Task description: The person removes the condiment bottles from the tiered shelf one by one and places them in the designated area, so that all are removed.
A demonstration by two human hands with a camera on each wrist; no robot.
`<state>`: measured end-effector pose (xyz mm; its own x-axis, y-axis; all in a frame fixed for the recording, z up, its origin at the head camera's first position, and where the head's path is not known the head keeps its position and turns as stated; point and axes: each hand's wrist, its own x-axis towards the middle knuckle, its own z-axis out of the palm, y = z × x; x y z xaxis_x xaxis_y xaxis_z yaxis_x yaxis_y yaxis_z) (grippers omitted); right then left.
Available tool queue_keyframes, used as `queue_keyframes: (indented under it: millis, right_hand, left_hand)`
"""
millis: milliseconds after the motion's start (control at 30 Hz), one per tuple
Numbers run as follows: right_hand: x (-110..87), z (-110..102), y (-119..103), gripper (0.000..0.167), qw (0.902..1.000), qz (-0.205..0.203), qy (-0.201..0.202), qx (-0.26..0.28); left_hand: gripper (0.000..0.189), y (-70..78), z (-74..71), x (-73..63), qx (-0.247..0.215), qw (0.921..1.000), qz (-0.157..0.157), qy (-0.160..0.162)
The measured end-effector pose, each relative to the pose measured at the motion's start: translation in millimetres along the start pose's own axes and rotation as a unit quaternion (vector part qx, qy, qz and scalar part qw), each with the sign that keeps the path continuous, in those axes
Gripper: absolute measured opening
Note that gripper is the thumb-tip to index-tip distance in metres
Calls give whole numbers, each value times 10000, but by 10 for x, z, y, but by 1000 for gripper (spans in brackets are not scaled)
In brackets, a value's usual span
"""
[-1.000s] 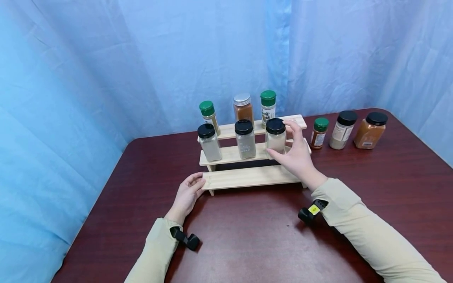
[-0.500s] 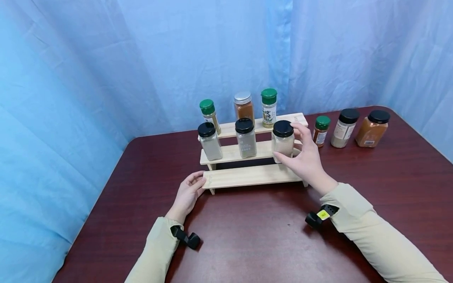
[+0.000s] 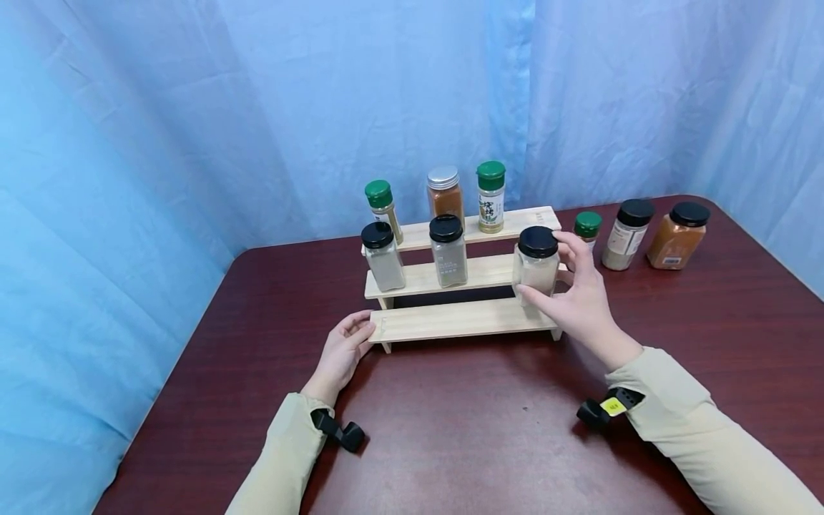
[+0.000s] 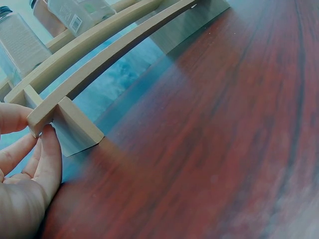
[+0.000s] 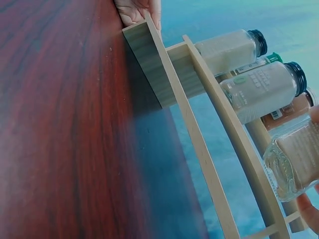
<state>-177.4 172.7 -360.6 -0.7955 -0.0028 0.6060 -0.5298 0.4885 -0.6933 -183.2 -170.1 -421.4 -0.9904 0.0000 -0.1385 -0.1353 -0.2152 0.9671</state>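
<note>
My left hand (image 3: pixel 341 352) pinches the left end of the lowest step of a three-tier wooden spice rack (image 3: pixel 450 322); in the left wrist view the fingers (image 4: pixel 15 119) are at the board's corner. My right hand (image 3: pixel 582 304) grips a glass spice jar (image 3: pixel 536 275) with a black lid between thumb and fingers. This jar is upright, in front of the middle step's right end, overlapping the lowest step in the head view. Two similar black-lidded jars, one at the left (image 3: pixel 385 268) and one near the middle (image 3: pixel 449 259), stand on the middle step.
On the top step stand a green-capped bottle (image 3: pixel 388 214), a silver-lidded brown jar (image 3: pixel 445 200) and another green-capped bottle (image 3: pixel 491 204). Right of the rack are a partly hidden green-capped bottle (image 3: pixel 587 225), a black-capped shaker (image 3: pixel 624 242) and an orange-brown jar (image 3: pixel 676 243). Blue curtains (image 3: pixel 386 86) hang behind.
My right hand has carried the black-lidded spice jar rightward and toward me from its spot over the middle step. The left hand stays at the rack's end.
</note>
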Motion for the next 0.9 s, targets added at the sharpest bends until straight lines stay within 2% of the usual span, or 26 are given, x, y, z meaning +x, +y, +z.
queue_keyframes:
  millis: [300,633,900]
  right_hand:
    - [-86,-134,17,91,9999,-127,40,17]
    - [-143,-341,60,93,9985,-339,214,-376]
    - [-163,-453,107,90,9987,-150,427,-220]
  left_hand:
    - [36,-6,-5,4,17,10000,-20,17]
    - [34,-13,-5,12,-9,10000,19,15]
    - [37,-9,-7,5,-8,10000,18,1]
